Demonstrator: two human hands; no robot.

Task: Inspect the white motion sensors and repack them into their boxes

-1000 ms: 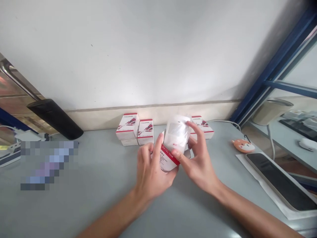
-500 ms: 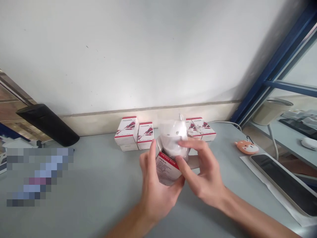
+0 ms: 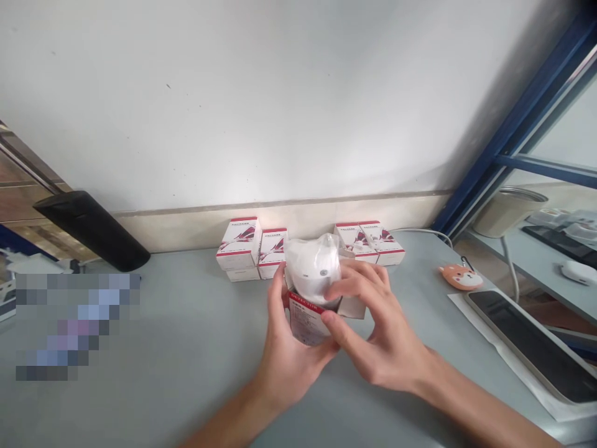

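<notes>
My left hand (image 3: pixel 291 354) is wrapped round a small white and red cardboard box (image 3: pixel 305 323) with "DETECTOR" printed on its red band. Out of the box's open top rises a white rounded detector (image 3: pixel 310 274) in a clear plastic bag (image 3: pixel 329 246); its lower part is hidden inside the box. My right hand (image 3: pixel 377 330) is closed on the right side, fingers pressed against the bagged detector and thumb on the box's upper front edge. An opened flap (image 3: pixel 353 307) sticks out under the right fingers.
Similar boxes stand against the wall in a left group (image 3: pixel 239 239) and a right group (image 3: pixel 385 239). A black object (image 3: pixel 96 230) leans at the left. To the right lie an orange animal-faced case (image 3: pixel 461 277) and a phone (image 3: pixel 532 342) on white paper.
The detector and box have shifted slightly left and become more upright. The bagged detector sits a little lower, and my right fingers have moved down along with it.
</notes>
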